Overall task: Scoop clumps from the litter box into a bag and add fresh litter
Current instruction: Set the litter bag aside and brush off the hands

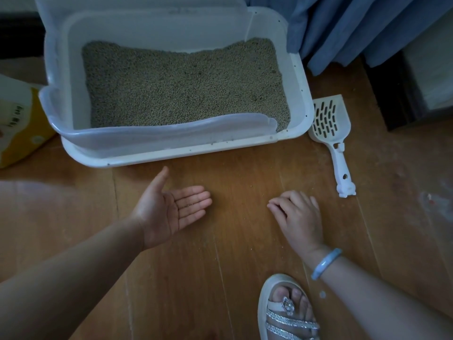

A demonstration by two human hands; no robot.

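A white litter box (300,77) with a clear rim guard sits on the wooden floor, filled with grey-green litter (183,82). A white slotted scoop (329,123) lies on the floor just right of the box, handle toward me. My left hand (169,212) is held palm up with straight fingers, in front of the box, holding nothing. My right hand (297,217) hovers palm down over the floor, fingers loosely bent, empty, a short way below and left of the scoop handle. A yellow and white litter bag (17,123) stands left of the box.
A blue curtain (355,28) hangs at the back right, beside dark furniture (397,99). My sandalled foot (286,312) is at the bottom edge. A pale translucent plastic bag (36,204) shows faintly at the left. Loose litter grains dot the floor.
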